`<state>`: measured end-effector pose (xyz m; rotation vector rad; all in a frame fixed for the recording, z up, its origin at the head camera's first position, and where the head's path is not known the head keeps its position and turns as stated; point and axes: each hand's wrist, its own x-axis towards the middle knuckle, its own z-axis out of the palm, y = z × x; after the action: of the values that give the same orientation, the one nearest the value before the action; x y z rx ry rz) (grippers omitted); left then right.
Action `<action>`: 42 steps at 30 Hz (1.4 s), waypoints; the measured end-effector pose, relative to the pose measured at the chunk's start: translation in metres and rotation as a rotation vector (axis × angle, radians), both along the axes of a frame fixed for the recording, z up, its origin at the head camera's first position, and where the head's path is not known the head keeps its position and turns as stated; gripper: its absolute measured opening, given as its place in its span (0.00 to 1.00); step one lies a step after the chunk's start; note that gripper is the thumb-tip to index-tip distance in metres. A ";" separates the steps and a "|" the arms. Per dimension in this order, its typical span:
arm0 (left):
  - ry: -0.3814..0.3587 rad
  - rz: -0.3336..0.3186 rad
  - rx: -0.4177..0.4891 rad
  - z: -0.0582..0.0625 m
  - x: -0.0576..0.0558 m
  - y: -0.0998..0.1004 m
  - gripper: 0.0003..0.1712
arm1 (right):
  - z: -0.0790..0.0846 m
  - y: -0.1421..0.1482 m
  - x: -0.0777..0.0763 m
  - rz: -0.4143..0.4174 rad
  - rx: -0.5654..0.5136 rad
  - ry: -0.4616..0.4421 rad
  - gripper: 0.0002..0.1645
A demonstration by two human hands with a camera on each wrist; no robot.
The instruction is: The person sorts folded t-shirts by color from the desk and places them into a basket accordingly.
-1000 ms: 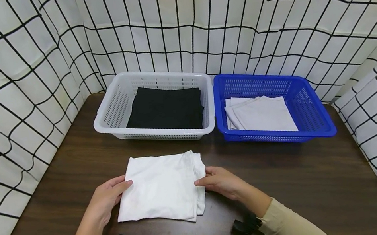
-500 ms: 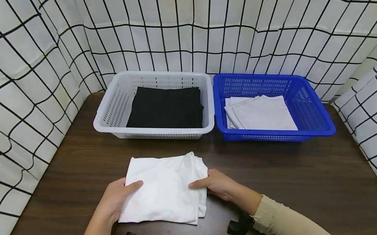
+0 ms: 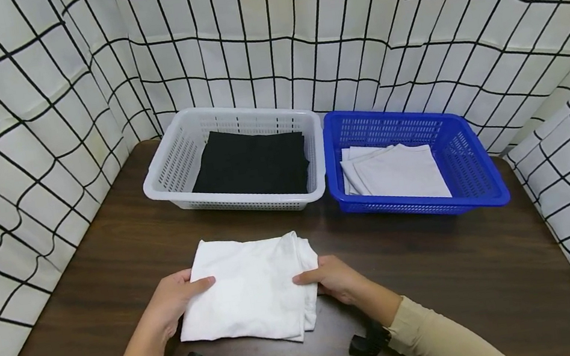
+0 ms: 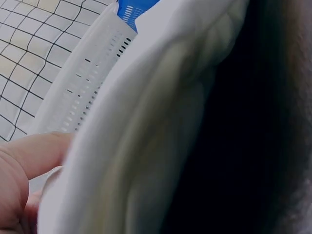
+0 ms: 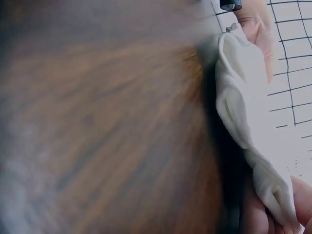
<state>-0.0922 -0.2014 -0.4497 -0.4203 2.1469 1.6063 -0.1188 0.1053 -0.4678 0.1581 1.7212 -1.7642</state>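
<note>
A folded white cloth (image 3: 248, 286) is held by its two sides, near the front of the table. My left hand (image 3: 173, 300) pinches its left edge, thumb on top and fingers underneath. At the right edge my right hand (image 3: 334, 279) grips it the same way, thumb over the folded layers. In the left wrist view the thick folded edge of the cloth (image 4: 141, 107) fills the middle. The right wrist view shows the layered near edge of the cloth (image 5: 248, 102), apparently raised off the wooden table (image 5: 112, 126). Most of the fingers are hidden beneath the cloth.
Behind the cloth stands a white plastic basket (image 3: 234, 205) with folded black cloth (image 3: 252, 163) inside. Touching its right side is a blue basket (image 3: 478, 193) holding folded white cloths (image 3: 399, 173). A grid-patterned curtain (image 3: 265, 35) encloses the back and sides of the table.
Both hands have shifted their grip slightly, the left thumb reaching further in over the cloth. The cloth has moved a little to the right and nearer. The baskets stay put.
</note>
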 end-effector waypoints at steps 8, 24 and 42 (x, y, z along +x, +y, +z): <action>0.042 -0.031 0.012 0.015 -0.003 0.005 0.31 | 0.017 0.012 0.000 -0.005 0.006 0.032 0.21; 0.123 -0.147 0.119 0.046 -0.017 0.024 0.29 | 0.059 0.056 0.001 0.052 0.091 0.175 0.22; 0.164 -0.207 0.247 0.090 -0.061 0.079 0.29 | 0.121 0.122 -0.033 0.072 0.103 0.191 0.16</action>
<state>-0.1535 -0.1222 -0.3598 0.0107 1.9935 1.8064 -0.1518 0.2269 -0.3471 -0.0293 1.9296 -1.6840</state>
